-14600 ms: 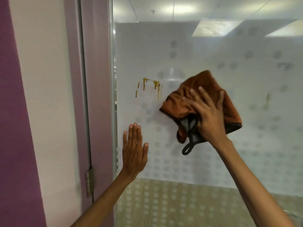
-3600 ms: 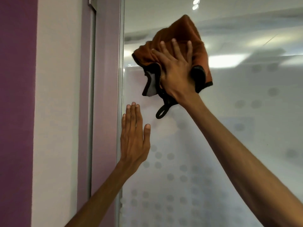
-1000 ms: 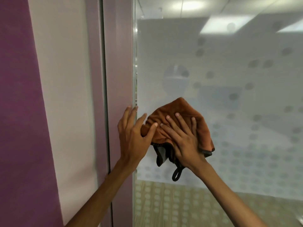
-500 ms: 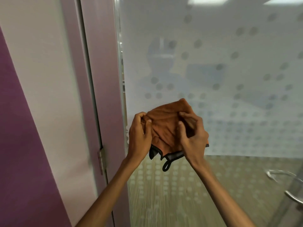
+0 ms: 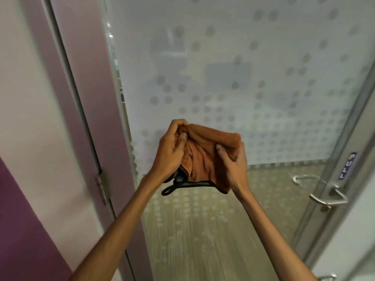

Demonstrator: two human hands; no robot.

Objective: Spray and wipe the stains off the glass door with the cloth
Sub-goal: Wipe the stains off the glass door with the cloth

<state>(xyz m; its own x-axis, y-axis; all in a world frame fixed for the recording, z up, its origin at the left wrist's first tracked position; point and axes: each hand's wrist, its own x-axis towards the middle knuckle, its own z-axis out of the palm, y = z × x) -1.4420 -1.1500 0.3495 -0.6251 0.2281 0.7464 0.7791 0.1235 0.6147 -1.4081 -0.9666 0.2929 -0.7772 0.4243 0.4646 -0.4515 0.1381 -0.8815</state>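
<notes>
Cloth [image 5: 205, 159] off the glass, bunched between both my hands; the pane in view looks clean.

My left hand [image 5: 170, 153] grips the cloth's left edge, fingers curled over the top and thumb pressed into the fabric. My right hand [image 5: 235, 165] pinches the right side, thumb in front and fingers behind. The cloth hangs in front of the door [image 5: 263, 78] and seems clear of it, with its black loop [image 5: 168, 190] dangling under my left wrist. I find no stain or drip on the frosted, dotted glass that shows, so I judge the wiping largely done. I can't tell what lies outside the frame. No spray bottle is in view. What's left, I think, is to check the rest of the pane and turn a fresh face of the cloth to any mark that remains.
</notes>
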